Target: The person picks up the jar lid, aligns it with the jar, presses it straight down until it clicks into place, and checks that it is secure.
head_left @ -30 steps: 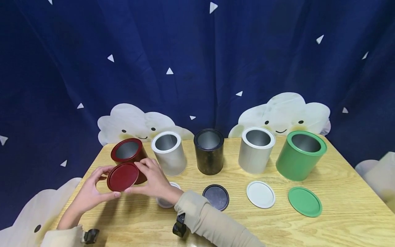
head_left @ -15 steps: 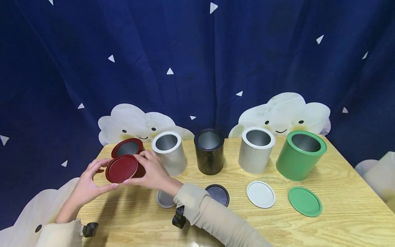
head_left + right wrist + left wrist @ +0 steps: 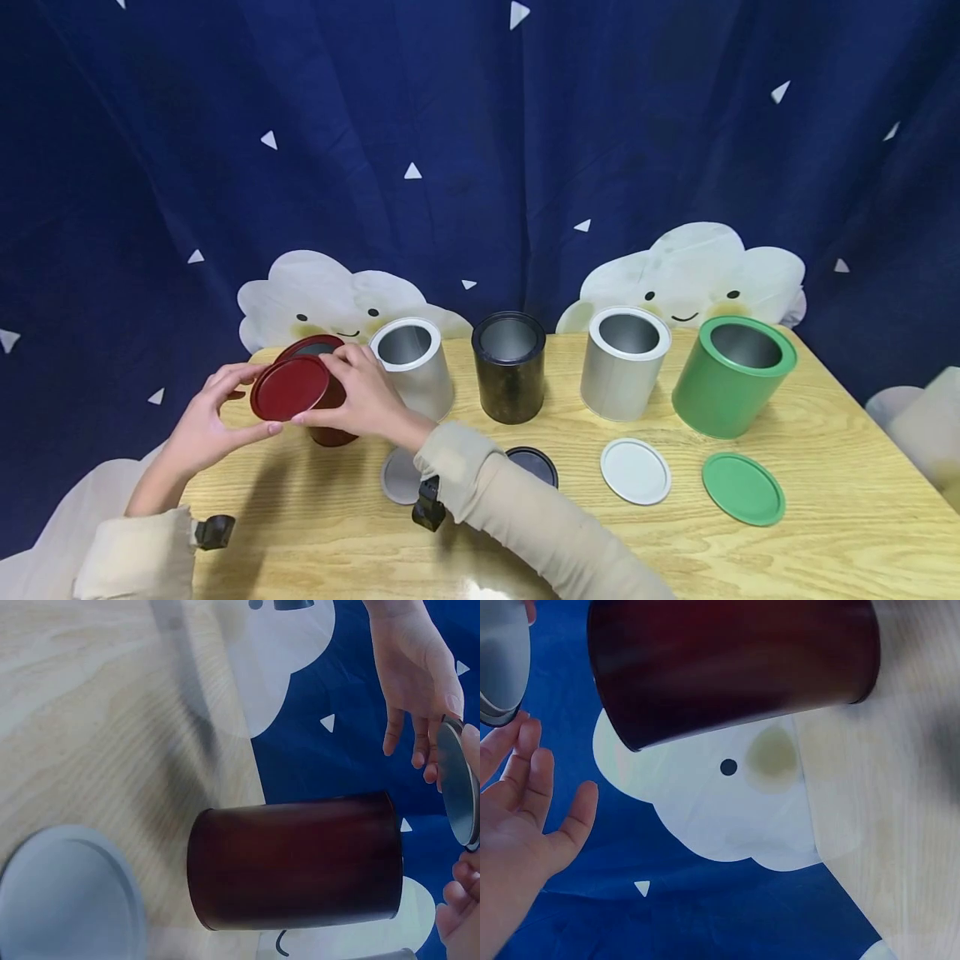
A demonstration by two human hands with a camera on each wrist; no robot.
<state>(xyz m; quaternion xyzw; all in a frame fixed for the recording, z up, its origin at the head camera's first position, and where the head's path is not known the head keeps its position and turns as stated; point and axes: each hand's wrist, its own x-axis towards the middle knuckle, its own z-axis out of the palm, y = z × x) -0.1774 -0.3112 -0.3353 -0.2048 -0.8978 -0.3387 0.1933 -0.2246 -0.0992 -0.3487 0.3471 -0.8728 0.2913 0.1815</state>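
Head view: I see both hands holding the red lid [image 3: 290, 388] by its rim, tilted, just above the mouth of the red tin [image 3: 327, 412] at the worktop's [image 3: 825, 467] far left. Left hand [image 3: 204, 419] pinches the left edge, right hand [image 3: 362, 398] the right.

Left wrist view: fingers [image 3: 532, 776] fairly straight beside the lid's edge [image 3: 502, 667]; tin [image 3: 731, 664] close by.

Right wrist view: lid [image 3: 457, 784] edge-on between both hands, beyond the tin [image 3: 296, 862]; grey lid [image 3: 71, 896] lies near.

red tin [image 3: 296, 862] on table [image 3: 82, 712] | lid [image 3: 456, 784] held above | grey lid [image 3: 67, 896] beside
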